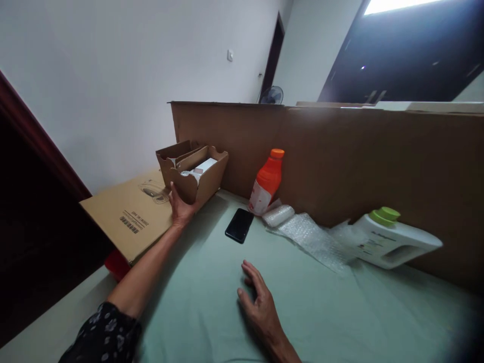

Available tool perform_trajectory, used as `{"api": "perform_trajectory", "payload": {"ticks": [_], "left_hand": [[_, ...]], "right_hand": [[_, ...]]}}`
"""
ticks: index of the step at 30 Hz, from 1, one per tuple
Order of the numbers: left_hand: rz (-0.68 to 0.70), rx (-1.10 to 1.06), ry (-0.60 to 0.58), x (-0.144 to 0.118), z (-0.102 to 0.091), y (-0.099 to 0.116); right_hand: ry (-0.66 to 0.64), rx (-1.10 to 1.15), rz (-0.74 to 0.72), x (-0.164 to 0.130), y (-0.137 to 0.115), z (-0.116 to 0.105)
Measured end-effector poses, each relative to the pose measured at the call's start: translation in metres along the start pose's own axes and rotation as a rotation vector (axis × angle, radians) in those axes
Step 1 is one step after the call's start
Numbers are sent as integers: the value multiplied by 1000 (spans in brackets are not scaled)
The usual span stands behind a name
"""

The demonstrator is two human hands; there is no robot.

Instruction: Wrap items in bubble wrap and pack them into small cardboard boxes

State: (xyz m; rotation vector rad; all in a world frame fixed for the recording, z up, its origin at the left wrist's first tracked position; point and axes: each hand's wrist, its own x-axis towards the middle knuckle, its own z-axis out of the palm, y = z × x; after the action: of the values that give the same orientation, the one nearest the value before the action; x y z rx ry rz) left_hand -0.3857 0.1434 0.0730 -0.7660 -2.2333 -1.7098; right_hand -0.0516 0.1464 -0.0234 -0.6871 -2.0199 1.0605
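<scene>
Brown boxes (187, 185) with open tops sit at the back left, and the near box (212, 182) has a white thing (208, 165) inside. The left hand (183, 209) holds that box low down, thumb up its front. The right hand (260, 305) is half open and bare, near a black phone (239, 226) on green cloth (204, 287).

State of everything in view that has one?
Left hand: against the cardboard box
Cardboard box: open-topped, white contents showing
Right hand: empty, half open
Phone: lying flat, dark
Orange bottle: upright, capped
Bubble wrap: partly spread out
White jug: capped
Fan: too small to tell
</scene>
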Motion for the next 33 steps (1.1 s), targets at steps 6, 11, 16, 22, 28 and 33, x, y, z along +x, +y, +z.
{"api": "perform_trajectory", "payload": {"ticks": [6, 11, 16, 22, 28, 33], "left_hand": [[-98, 33, 18, 20, 37, -10], [-118, 56, 21, 22, 50, -18], [-131, 62, -8, 14, 55, -24], [-120, 42, -107, 0, 40, -5], [110, -108, -515, -138, -5, 32], [259, -96, -951, -229, -34, 40]], "right_hand": [[-67, -95, -69, 0, 2, -6], [-99, -138, -89, 0, -1, -9], [-113, -133, -85, 2, -4, -10], [-89, -92, -50, 4, -12, -7], [-141, -138, -24, 1, -29, 3], [-262, -162, -35, -1, -49, 14]]}}
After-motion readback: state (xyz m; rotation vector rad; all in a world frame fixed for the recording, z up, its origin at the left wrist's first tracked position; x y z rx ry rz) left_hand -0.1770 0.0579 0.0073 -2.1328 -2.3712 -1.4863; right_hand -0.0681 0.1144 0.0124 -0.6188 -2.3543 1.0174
